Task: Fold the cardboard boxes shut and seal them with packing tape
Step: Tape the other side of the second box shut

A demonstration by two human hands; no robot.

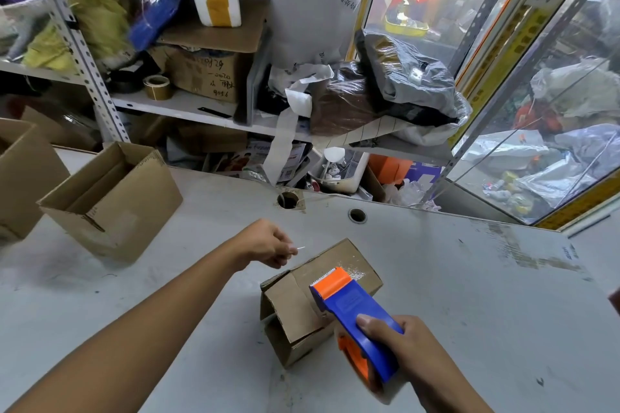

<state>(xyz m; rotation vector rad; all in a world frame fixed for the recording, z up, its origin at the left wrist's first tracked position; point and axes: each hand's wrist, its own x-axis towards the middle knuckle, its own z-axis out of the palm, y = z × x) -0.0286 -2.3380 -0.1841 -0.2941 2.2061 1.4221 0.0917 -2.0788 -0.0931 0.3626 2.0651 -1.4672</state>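
Observation:
A small cardboard box [295, 305] lies on the grey table [453, 295] in front of me, its top folded shut with clear tape glinting along it. My right hand [399, 349] grips a blue and orange tape dispenser [355, 315], held over the box's right side with its serrated edge pointing away. My left hand [268, 243] hovers just beyond the box's far left corner, fingers pinched on a thin clear end of tape [299, 247].
Two open cardboard boxes [110, 201] [20, 178] stand at the left of the table. Two round cable holes [288, 199] [357, 215] sit in the tabletop ahead. Cluttered metal shelves [201, 107] with bags, boxes and tape rolls rise behind.

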